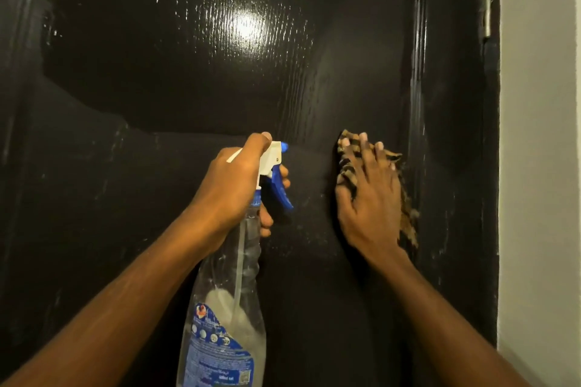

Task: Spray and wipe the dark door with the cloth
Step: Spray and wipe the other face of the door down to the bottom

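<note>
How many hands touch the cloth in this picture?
1. The right hand presses the cloth flat against the door. The left hand holds the spray bottle, apart from the cloth.

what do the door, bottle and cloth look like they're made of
Door: looks like wood under glossy dark paint; grain lines show in the bright glare, though it could be a moulded skin.
Bottle: clear thin plastic, the dip tube showing through, with a white and blue plastic trigger head.
Cloth: soft woven fabric, tan with dark stripes, fraying at its edge.
</note>
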